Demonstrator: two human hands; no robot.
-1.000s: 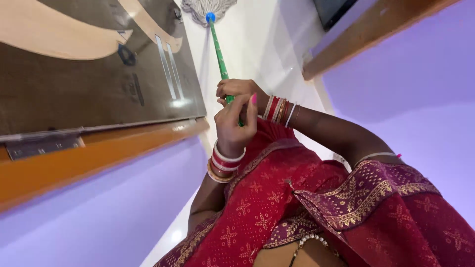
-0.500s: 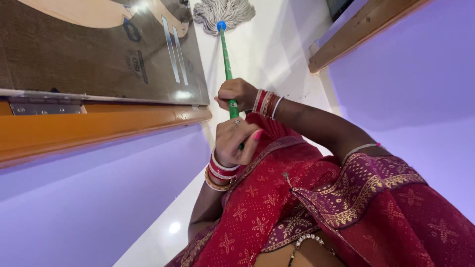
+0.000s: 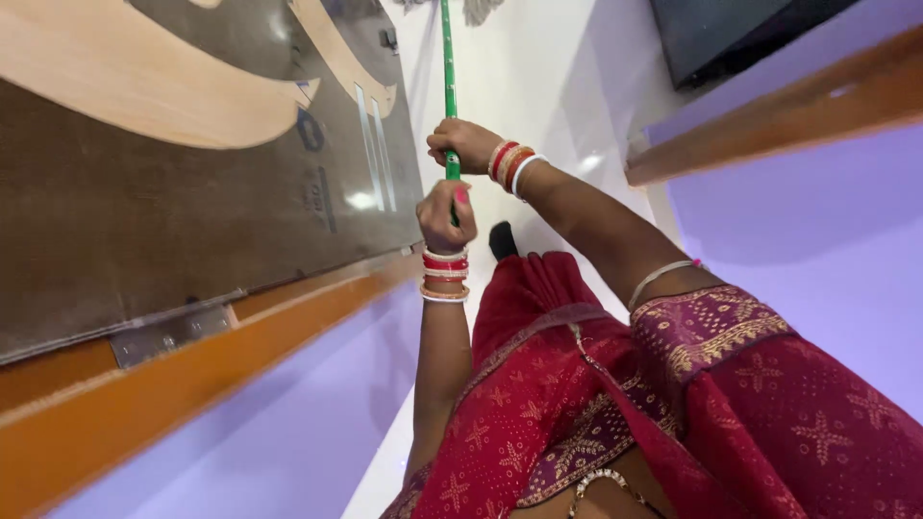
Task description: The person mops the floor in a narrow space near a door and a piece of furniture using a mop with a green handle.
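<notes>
Both of my hands grip a thin green mop handle (image 3: 447,58) that runs away from me over the white floor (image 3: 538,86). My left hand (image 3: 444,216) is closed around the near end of the handle. My right hand (image 3: 466,144) is closed on it a little farther along. Red, white and gold bangles ring both wrists. Only a sliver of the grey string mop head (image 3: 476,8) shows at the top edge. My red and purple patterned garment (image 3: 596,404) fills the lower right.
An open brown wooden door (image 3: 173,211) with a metal hinge (image 3: 168,334) and an orange frame (image 3: 144,404) stands close on the left. Lilac walls flank both sides. A wooden frame (image 3: 769,120) and a dark panel (image 3: 731,34) lie at the upper right. A dark foot tip (image 3: 502,240) shows below my hands.
My arms have stretched out and pushed the mop farther away, so its head has slid almost out of the top of the view. Both hands kept their grip on the handle.
</notes>
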